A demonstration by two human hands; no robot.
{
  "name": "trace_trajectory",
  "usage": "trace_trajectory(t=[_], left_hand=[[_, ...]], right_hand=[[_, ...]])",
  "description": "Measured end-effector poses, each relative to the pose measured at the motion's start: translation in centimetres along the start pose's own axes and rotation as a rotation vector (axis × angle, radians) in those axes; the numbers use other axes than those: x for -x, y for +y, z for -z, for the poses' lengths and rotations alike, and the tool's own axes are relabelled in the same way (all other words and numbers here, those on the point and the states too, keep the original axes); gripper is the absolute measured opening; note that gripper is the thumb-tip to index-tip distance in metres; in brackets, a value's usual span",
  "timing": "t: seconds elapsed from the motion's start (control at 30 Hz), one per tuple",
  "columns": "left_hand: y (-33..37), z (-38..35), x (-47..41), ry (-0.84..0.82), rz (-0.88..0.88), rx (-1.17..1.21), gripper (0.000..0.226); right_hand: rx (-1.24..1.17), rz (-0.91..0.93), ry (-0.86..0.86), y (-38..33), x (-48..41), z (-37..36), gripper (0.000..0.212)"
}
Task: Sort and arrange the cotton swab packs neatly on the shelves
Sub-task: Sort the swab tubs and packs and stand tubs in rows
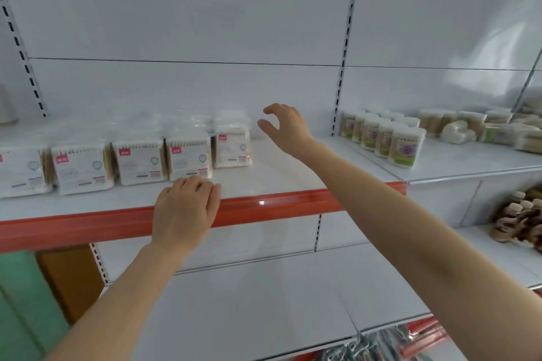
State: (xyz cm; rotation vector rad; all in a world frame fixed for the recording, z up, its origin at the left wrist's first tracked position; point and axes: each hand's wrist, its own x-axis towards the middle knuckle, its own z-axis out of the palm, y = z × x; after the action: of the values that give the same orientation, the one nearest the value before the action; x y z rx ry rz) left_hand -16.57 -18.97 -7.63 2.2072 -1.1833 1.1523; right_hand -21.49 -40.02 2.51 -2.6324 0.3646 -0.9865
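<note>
Nearest us, our left forearm (117, 296) and right forearm (410, 228) reach up from the bottom corners, over a white lower shelf (264, 302).

Further in, our left hand (186, 211) lies palm down across the red strip (88, 226) on the front edge of the shelf (278, 167). Its grip is slack and has hold of nothing. The fingertips reach the foot of the nearest pack, but we cannot tell whether they touch it.

On that shelf, a row of cotton swab packs (137, 161) stands upright, running to the left. The end pack (232, 149) at the right sits further back than the others.

Just beside and above it, our right hand (286, 126) hovers. Its grip is wide, thumb and fingers curved apart, with nothing in it.

Further right, round tubs (381, 141) of swabs line the neighbouring shelf (469, 164).

The square packs look light: thin glossy film over a firm block of wooden sticks. We judge them slippery and easy to topple. The stiff left and right sides, around mid-height, look like the best place to take hold, thumb on one and fingers on the other. The loose film at the top would likely crumple and let the pack swing.
</note>
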Motion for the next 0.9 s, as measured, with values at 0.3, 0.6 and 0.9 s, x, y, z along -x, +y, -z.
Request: trace_trajectory(t=[0.3,0.6,0.9], left_hand=[[14.0,-0.2,-4.0,0.117,-0.044,0.158,0.043],[37.1,-3.9,-8.7,0.039,-0.263,0.438,0.034],[45.5,-10.2,-13.6,-0.076,-0.255,0.424,0.039]], right_hand=[[0.157,-0.058,0.060,12.5,4.7,17.4,0.033],[0.239,-0.279,0.066,26.3,12.7,28.7,0.030],[0.250,-0.367,0.115,37.6,15.3,31.9,0.027]])
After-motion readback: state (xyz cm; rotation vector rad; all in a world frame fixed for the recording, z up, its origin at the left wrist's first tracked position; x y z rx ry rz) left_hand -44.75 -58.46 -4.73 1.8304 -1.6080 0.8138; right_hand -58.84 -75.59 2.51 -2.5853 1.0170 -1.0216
